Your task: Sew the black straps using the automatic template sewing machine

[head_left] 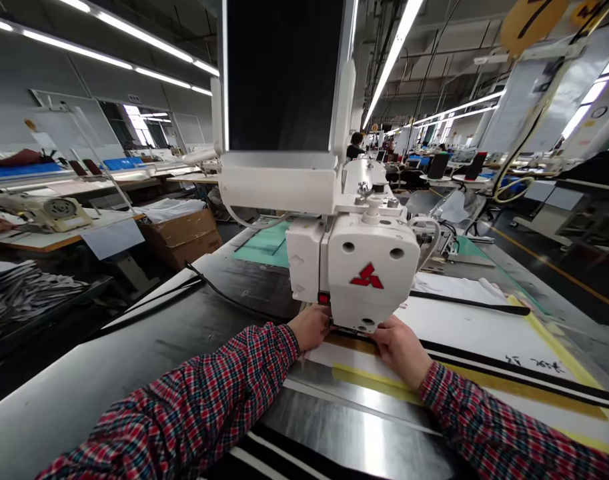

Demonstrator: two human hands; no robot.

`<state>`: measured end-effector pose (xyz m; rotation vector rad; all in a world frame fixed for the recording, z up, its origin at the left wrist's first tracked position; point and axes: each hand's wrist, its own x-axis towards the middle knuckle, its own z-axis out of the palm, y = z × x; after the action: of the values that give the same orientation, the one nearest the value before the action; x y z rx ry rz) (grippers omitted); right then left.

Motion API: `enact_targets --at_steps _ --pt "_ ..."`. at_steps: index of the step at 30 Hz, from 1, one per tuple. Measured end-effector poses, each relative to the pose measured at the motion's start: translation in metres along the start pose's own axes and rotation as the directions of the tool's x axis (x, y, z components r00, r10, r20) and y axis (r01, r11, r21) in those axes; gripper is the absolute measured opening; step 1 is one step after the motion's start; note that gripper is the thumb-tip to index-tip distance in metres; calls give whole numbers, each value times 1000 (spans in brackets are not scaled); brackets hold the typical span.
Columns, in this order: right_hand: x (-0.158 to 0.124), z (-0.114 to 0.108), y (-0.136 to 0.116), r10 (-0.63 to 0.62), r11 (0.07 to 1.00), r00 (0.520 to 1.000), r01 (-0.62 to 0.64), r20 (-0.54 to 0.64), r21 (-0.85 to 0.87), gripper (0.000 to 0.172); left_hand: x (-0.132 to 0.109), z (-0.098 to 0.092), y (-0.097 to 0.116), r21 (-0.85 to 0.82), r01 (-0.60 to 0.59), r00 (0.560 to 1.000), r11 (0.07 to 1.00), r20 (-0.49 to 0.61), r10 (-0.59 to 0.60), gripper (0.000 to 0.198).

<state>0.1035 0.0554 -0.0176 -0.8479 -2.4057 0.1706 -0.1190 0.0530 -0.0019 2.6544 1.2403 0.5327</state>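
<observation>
A white sewing machine head with a red logo stands in the middle, over a metal work plate. At its lower left corner is my left hand, fingers curled in; their tips are hidden by the machine. My right hand reaches to the lower right of the head, its fingers bent together at the edge of a black strip. What either hand pinches is hidden. The strip lies across a white sheet with yellow tape edges and handwriting.
A dark screen rises above the machine. One thin black strip trails over the table on the left. Further left are a cardboard box, another sewing machine and stacked fabric. More black strips lie along the front edge.
</observation>
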Motion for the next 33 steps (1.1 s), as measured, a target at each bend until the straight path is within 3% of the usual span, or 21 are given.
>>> enact_targets --at_steps 3,6,12,16,19,21,29,33 --pt "-1 4 -5 -120 989 993 118 -11 -85 35 2 2 0 -83 -24 1000 996 2 24 39" --pt "-2 3 -10 -166 969 986 168 25 -180 28 2 1 -1 -60 -76 996 995 46 79 51" --pt "-7 -1 -16 -149 963 980 175 134 -205 27 -12 -5 22 247 -142 986 959 124 114 51" --pt "-6 5 -16 -166 943 976 200 144 -266 27 -16 0 52 417 -61 985 907 171 -12 49" --pt "-4 7 -20 -139 932 976 186 170 -309 20 -17 5 67 394 67 985 917 123 -125 42" --pt "-2 6 -23 -118 921 975 178 186 -348 16 -19 7 69 336 101 988 937 79 -134 41" --pt "-14 -11 -29 -42 832 971 164 234 -530 13 -24 6 66 314 69 994 947 55 -90 41" --pt "-24 -21 -22 -16 833 964 159 264 -531 9 -23 10 66 328 71 994 942 51 -93 42"
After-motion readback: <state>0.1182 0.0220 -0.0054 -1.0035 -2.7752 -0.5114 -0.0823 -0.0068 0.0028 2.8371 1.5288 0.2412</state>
